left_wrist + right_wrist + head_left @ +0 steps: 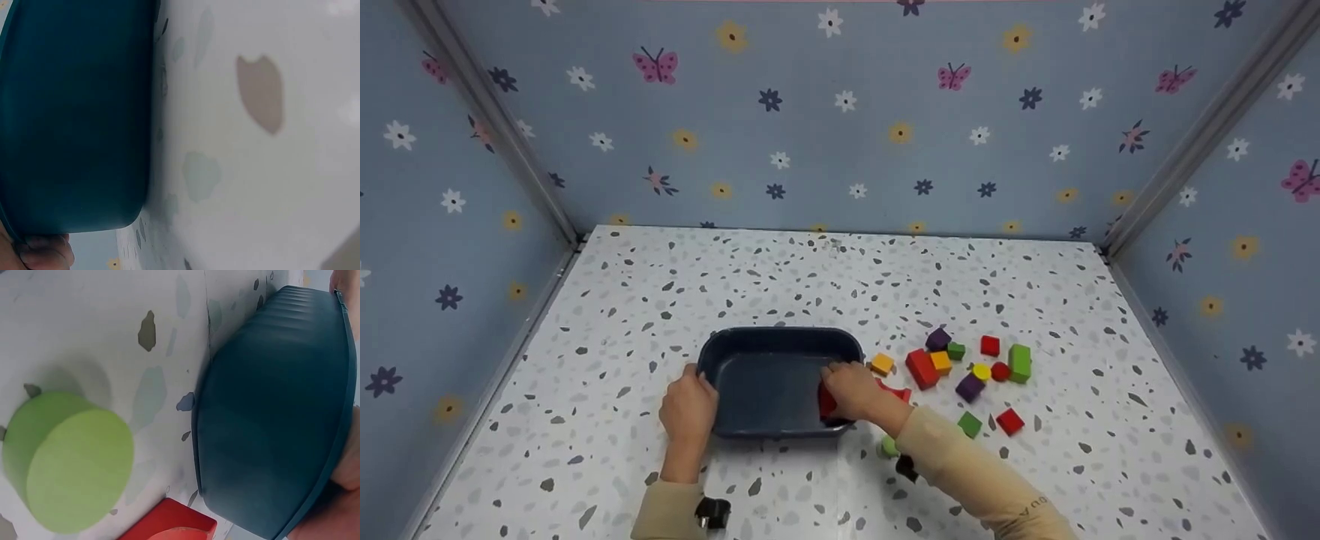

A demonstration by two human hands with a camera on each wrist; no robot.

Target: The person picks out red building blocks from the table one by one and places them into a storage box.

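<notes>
Head view: left hand [688,406] grips tub [765,390]; right hand [856,390] holds red block [826,403].

The right sleeve [971,469] bears small letters [1033,506], apparently "OUA".

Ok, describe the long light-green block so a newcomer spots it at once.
Find the dark blue tray, then look right to the scattered coloured blocks. At their right edge, beside a red round piece, is the light-green block. Its long shape and paler green set it apart from the two darker, shorter green blocks.
</notes>
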